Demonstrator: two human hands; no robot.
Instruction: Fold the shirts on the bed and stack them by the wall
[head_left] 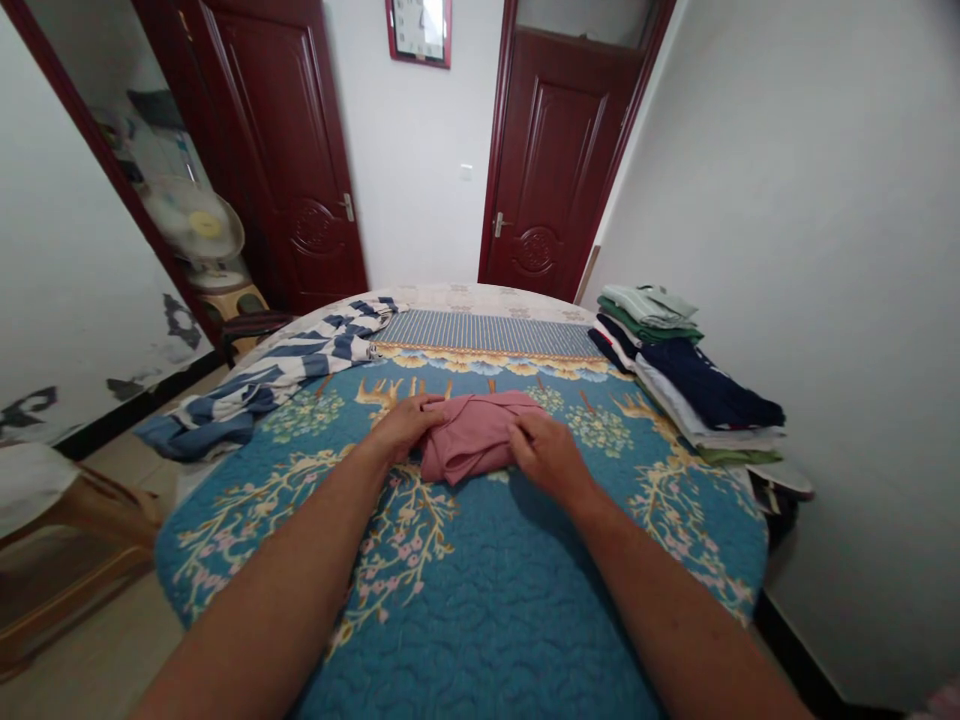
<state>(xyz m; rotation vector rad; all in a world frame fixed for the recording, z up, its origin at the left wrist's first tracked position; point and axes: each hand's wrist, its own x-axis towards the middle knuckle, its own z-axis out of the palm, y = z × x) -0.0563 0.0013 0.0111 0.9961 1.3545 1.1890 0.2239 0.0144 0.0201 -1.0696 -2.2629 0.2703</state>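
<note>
A pink garment [480, 432], folded into a compact bundle, lies on the blue patterned cloth [517, 590] that covers the table. My left hand [403, 428] grips its left end, the thumb and fingers closed at the upper left corner. At the right end, my right hand [546, 452] pinches the fabric between thumb and curled fingers. Loose layers and a tucked corner show along the bundle's near left side. Its exact kind of garment cannot be made out in this folded form.
A blue-and-white striped cloth [300, 375] lies crumpled along the table's left edge. Stacked folded clothes [697, 385] stand at the right edge near the wall. Beyond the table are two dark red doors [547, 160]. To the left are a wooden stool [82, 520] and a fan [199, 225].
</note>
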